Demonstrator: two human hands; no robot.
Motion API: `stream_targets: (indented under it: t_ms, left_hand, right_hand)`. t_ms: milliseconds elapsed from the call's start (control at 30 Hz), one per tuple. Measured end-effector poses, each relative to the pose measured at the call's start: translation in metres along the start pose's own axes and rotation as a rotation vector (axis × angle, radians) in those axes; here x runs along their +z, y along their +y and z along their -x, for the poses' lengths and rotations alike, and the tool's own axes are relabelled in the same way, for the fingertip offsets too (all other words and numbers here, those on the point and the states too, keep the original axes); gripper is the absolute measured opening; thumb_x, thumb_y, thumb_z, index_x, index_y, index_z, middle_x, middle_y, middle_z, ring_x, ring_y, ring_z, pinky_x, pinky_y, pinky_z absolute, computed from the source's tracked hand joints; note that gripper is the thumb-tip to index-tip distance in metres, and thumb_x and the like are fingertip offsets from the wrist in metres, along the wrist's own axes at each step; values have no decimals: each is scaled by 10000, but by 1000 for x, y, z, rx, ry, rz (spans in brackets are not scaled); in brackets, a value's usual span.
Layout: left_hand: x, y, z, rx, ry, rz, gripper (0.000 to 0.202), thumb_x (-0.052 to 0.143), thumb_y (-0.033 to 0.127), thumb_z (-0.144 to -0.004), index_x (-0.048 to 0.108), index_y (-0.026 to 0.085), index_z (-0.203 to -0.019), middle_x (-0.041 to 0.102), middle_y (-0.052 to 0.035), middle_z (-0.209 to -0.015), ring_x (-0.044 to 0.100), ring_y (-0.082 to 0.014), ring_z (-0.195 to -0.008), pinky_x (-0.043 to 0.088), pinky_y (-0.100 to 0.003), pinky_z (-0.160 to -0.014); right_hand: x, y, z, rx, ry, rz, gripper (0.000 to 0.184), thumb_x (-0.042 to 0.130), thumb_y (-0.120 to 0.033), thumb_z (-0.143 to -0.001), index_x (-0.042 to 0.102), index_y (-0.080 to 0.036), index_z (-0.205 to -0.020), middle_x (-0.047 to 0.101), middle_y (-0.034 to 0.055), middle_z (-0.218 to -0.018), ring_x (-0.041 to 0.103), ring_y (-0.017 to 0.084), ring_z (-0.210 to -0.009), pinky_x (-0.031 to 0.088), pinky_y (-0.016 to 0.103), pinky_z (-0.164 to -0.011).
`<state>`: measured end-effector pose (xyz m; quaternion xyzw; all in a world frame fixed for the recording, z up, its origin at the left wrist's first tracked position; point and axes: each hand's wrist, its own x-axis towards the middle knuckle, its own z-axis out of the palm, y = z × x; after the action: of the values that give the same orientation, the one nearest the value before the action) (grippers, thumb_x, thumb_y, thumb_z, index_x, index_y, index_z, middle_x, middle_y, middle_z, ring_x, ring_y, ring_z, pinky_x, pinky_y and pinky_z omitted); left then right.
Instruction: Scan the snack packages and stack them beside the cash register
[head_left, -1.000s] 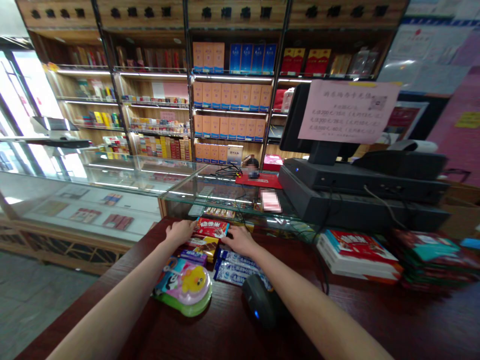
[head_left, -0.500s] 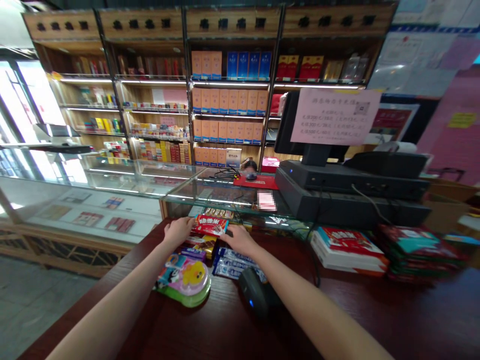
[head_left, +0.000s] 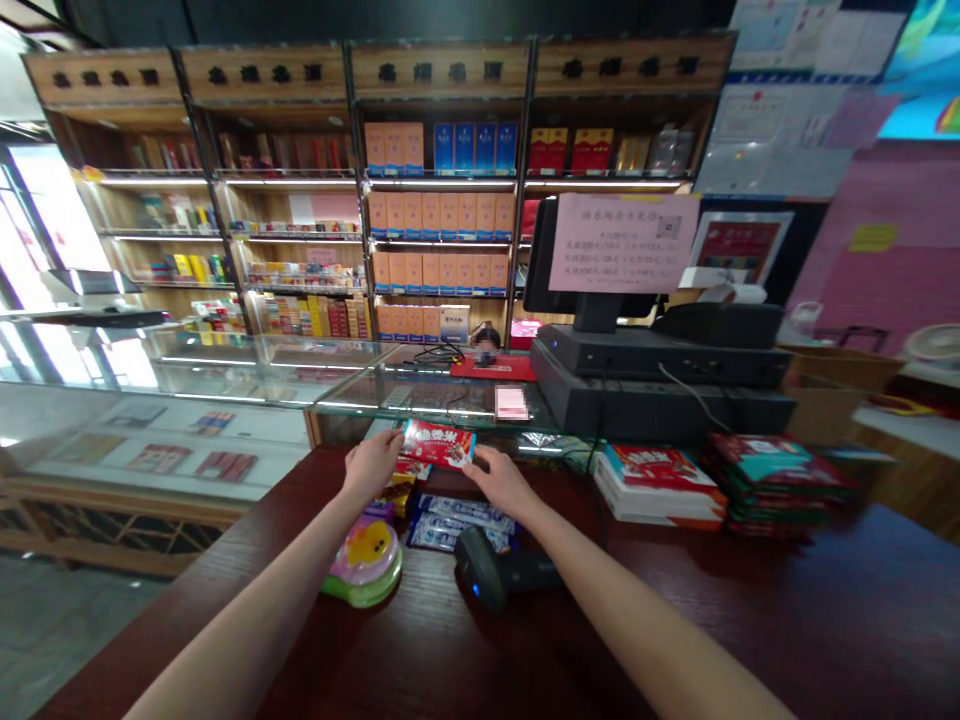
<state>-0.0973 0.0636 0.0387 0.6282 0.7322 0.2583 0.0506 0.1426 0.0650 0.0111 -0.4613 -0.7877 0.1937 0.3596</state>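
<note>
A red chocolate bar wrapper (head_left: 439,445) with white lettering is held up over the far part of the dark wooden counter. My left hand (head_left: 373,464) pinches its left end, and my right hand (head_left: 502,482) grips the lower right corner. Beneath it lie another red wrapper (head_left: 414,469) and a yellow-brown packet (head_left: 399,493), partly hidden by my left hand. Blue-and-white packets (head_left: 459,522) rest below my right hand. Closer to me is a black handheld barcode scanner (head_left: 484,572) with a blue light. A pink and green plastic package (head_left: 369,565) sits beside my left forearm.
On the right stand a stack of white-and-red boxes (head_left: 660,485) and a pile of dark red and green packs (head_left: 776,480). Behind them is a black cash register (head_left: 660,390). A glass display counter (head_left: 360,390) runs along the far side, before stocked shelves (head_left: 442,270).
Both hands have raised the red chocolate bar off the pile and shifted it rightward, exposing another red wrapper below. The camera view has also turned somewhat.
</note>
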Motion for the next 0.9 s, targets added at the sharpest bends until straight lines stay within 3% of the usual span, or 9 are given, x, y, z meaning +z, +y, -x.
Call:
stream_targets:
  t_ms: [233,467,700,900]
  left_hand:
    - [16,35,13,71,12,108,385,420,399,-983,684,270,-1232,747,-53,-1190,660,-262,-1160,469,-351,-959]
    - [38,56,25,173,34,244,349,454,348,-972,683,251,-1217,747,-36,-1194,672,-232,-1142,484,-332,-980]
    - [64,65,36,290,28,369,375,494,347,-941,675,226,-1247,733,-54,-1226,660,-241,-1168,490,-369,-1019]
    - [88,58,38,399,26,415,406,515,323,-918,659,239,-1288,721,-51,-1252,647,-235,-1174,469,-403,-1055]
  right_hand:
    - [-28,27,23,23,104,-71,362,574,-294,-908,697,-219,-1241,690,93,-1301,612,272,-1224,429,436,-1079]
    - [-47,49,44,59,164,-78,445,579,-265,-874,651,-218,-1310,658,86,-1357,588,267,-1264,401,455,-1122]
    - [-56,72,63,167,236,-15,544,587,-319,-859,588,-181,-1385,624,139,-1369,545,292,-1307,394,474,-1129]
    - [-56,87,74,149,305,-9,556,583,-282,-849,568,-259,-1405,613,93,-1261,574,264,-1225,439,446,-1096]
